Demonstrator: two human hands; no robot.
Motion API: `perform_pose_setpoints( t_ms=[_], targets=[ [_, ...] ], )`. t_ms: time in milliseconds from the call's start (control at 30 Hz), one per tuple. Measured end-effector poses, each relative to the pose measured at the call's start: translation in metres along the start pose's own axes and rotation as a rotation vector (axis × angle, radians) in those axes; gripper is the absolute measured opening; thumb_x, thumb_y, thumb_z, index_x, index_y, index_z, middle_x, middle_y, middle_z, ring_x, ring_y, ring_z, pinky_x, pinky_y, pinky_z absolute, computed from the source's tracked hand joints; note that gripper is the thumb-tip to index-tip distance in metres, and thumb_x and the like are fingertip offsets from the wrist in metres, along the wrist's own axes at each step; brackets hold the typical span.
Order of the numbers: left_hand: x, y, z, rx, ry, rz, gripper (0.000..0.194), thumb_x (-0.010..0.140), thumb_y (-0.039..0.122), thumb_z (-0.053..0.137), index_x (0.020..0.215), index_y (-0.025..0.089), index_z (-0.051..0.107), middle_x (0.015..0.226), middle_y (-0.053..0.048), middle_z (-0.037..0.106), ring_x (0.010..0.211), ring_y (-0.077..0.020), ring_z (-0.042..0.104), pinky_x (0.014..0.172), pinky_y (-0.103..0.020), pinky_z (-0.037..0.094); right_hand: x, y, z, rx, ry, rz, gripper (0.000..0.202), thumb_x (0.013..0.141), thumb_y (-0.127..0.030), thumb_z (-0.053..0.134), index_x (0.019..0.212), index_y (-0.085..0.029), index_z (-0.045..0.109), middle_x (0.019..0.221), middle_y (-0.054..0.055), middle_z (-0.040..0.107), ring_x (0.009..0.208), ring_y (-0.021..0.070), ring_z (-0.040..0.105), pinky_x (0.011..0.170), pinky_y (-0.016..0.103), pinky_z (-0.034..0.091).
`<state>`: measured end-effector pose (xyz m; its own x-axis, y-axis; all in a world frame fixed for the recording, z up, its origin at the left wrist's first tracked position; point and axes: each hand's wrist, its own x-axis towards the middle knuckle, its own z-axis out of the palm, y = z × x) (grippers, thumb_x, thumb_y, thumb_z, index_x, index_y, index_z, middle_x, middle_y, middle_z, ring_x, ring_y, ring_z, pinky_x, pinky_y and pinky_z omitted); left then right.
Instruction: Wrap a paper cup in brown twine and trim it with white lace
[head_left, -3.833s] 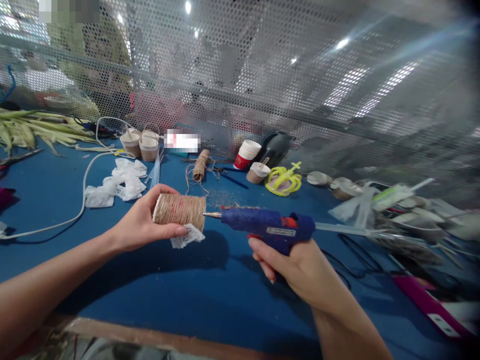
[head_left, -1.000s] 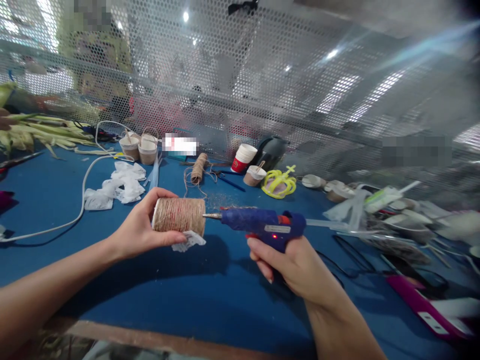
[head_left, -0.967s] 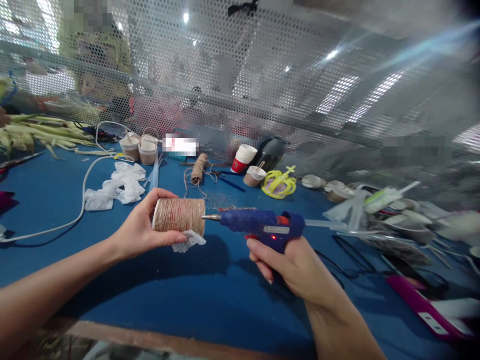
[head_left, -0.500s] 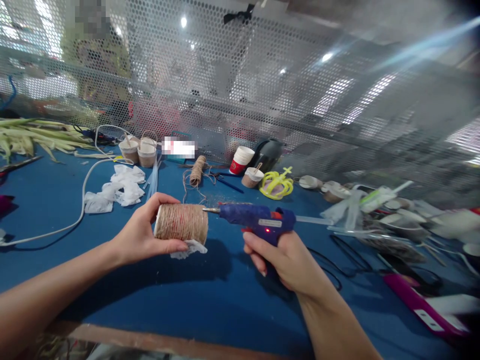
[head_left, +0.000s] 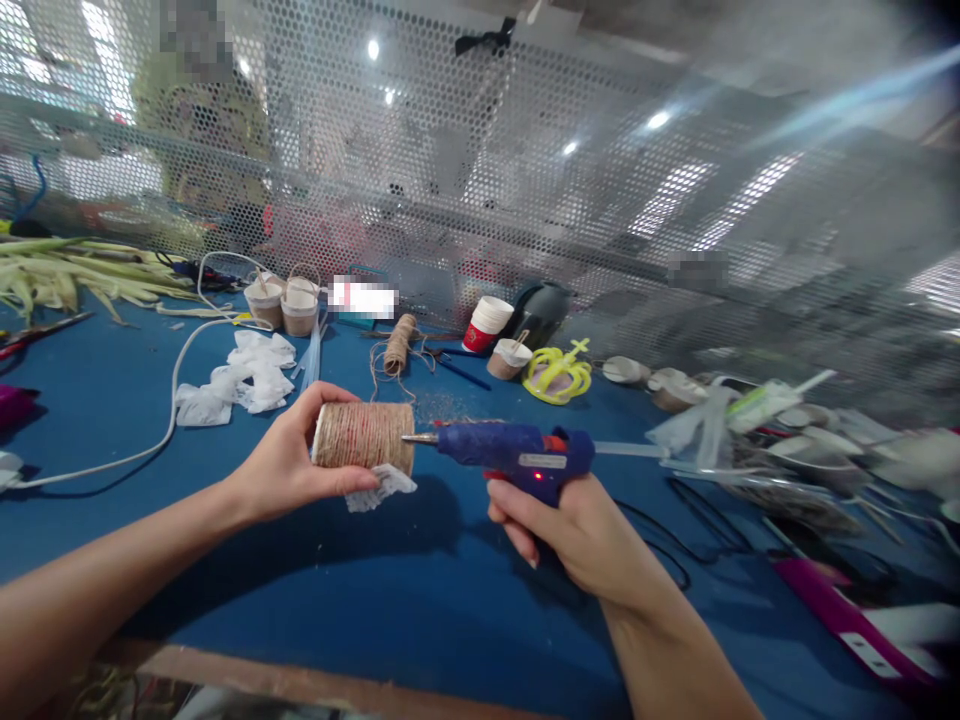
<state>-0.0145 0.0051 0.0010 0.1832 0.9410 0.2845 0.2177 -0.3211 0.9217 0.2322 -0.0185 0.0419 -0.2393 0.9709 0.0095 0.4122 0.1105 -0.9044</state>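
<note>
The brown twine-wrapped cylinder (head_left: 366, 434), its visible side already covered, is above the blue table (head_left: 480, 620); the left hand (head_left: 289, 462) pinches it with white lace (head_left: 384, 490) (one end remains unattached, it seems). The right hand (head_left: 581, 525) grips the blue glue gun (head_left: 499, 446).

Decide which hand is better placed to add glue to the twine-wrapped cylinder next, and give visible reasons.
Probably the right hand: it grips the glue gun, whose nozzle points at the end of the twine-wrapped cylinder. The left hand is occupied holding that cylinder.
</note>
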Motion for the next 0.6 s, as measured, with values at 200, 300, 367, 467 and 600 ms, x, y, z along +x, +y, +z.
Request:
perform_pose_setpoints(
  t_ms=[200,300,367,467,600],
  targets=[
    [-0.003,-0.003,-0.001,0.114,-0.021,0.128,0.058,0.055,0.039,0.077,0.100,0.020,0.047,0.094,-0.005,0.058,0.083,-0.0212,0.056,0.072,-0.031,0.046,0.009,0.010,-0.006,0.038,-0.048,0.007,0.034,0.079,-0.044,0.057,0.063,-0.014,0.056,0.040,-0.004,0.048,0.035,0.0066,0.041,0.037,0.021,0.033],
    [-0.002,0.000,0.001,0.024,0.005,0.071,0.056,0.055,0.039,0.077,0.097,0.020,0.047,0.092,-0.004,0.057,0.081,-0.0203,0.057,0.068,-0.029,0.048,0.013,0.009,-0.008,0.188,0.014,0.015,0.027,0.078,-0.040,0.060,0.071,-0.014,0.059,0.040,-0.006,0.044,0.035,0.0059,0.037,0.035,0.019,0.029],
    [-0.001,0.001,0.001,-0.055,0.017,-0.009,0.054,0.056,0.039,0.076,0.096,0.019,0.046,0.087,-0.001,0.056,0.074,-0.0176,0.057,0.062,-0.027,0.048,0.020,0.011,-0.014,0.266,0.043,0.034,0.025,0.074,-0.038,0.063,0.081,-0.014,0.061,0.042,-0.007,0.045,0.037,0.0064,0.037,0.036,0.019,0.030],
    [0.002,0.001,0.001,-0.138,0.031,-0.101,0.052,0.058,0.040,0.074,0.096,0.019,0.045,0.082,0.001,0.054,0.067,-0.0147,0.056,0.057,-0.025,0.046,0.041,0.021,-0.031,0.164,0.240,0.055,0.029,0.067,-0.039,0.068,0.080,-0.014,0.061,0.057,-0.003,0.056,0.049,0.0084,0.050,0.047,0.021,0.041],
    [0.004,-0.001,0.001,-0.214,0.053,-0.183,0.053,0.060,0.041,0.074,0.097,0.017,0.044,0.078,0.000,0.056,0.068,-0.0141,0.055,0.060,-0.027,0.046,0.074,0.052,-0.055,-0.071,0.384,0.163,0.028,0.070,-0.039,0.067,0.066,-0.013,0.059,0.056,-0.001,0.056,0.046,0.0078,0.049,0.044,0.021,0.039]
  ],
)
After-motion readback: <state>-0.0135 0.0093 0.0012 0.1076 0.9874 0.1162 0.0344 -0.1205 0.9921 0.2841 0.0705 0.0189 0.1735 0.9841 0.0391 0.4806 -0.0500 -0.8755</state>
